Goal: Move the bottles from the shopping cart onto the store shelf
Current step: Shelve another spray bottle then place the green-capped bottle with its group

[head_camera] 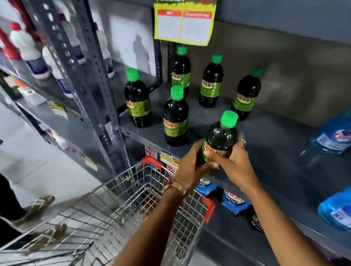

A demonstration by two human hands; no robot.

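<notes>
Both hands hold one dark bottle (pixel 221 139) with a green cap and green label, tilted, just above the front edge of the grey store shelf (pixel 270 140). My left hand (pixel 189 167) wraps its lower left side. On the bottle's right side is my right hand (pixel 234 160), with a ring on one finger. Several matching bottles stand upright on the shelf behind it, the nearest (pixel 175 116) just to the upper left. The wire shopping cart (pixel 105 219) sits at lower left below my arms; I see no bottles in its visible part.
Blue liquid refill pouches (pixel 348 128) lie on the shelf at right. A yellow price sign (pixel 185 14) hangs from the shelf above. White bottles (pixel 28 50) fill the neighbouring rack at left. Another person's sandalled feet (pixel 39 207) stand in the aisle beside the cart.
</notes>
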